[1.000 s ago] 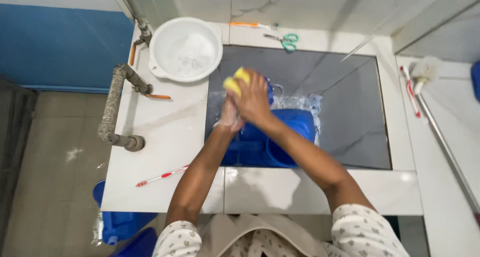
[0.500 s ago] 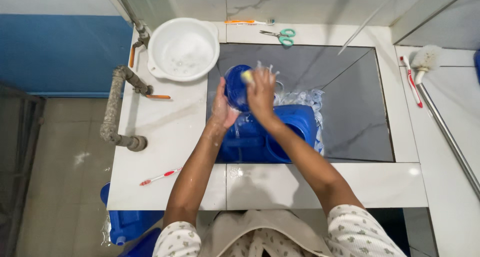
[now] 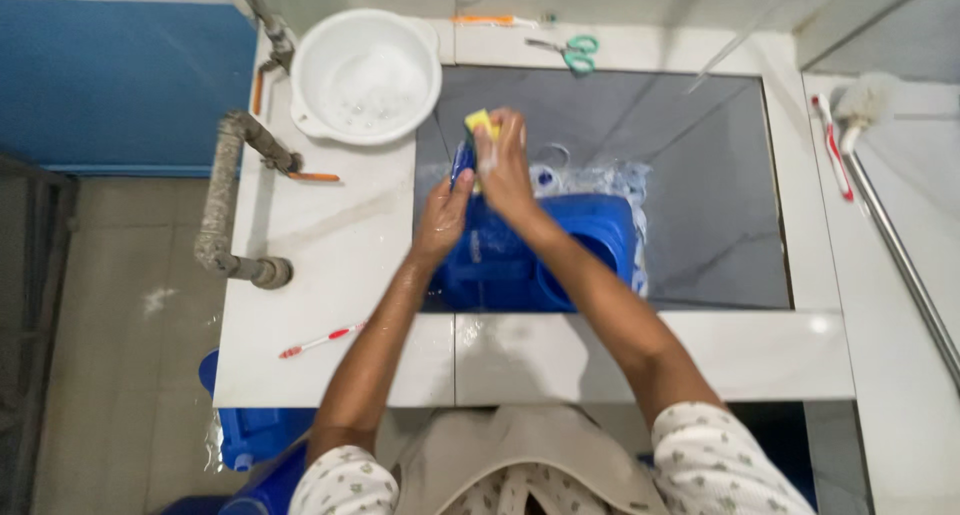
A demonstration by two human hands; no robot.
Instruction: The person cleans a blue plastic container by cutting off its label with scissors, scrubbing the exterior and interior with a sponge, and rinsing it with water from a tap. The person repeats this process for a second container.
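Fingers of the right hand (image 3: 507,170) clasp a yellow sponge (image 3: 481,125) — left hand (image 3: 443,218) grips a blue dish (image 3: 461,165).

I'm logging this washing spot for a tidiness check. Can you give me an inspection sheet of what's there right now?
Surface: white tiled counter around a dark sunken basin, wet in places.
Job's things: blue tub in the basin; small blue piece; yellow sponge.
Clutter: white bowl with suds, scissors, red toothbrush, orange toothbrush.
Hands: left hand holds the blue piece; right hand presses the sponge on it.
Cables: nothing seen.
Surroundings: grey pipe at the left, blue wall, blue containers on the floor.
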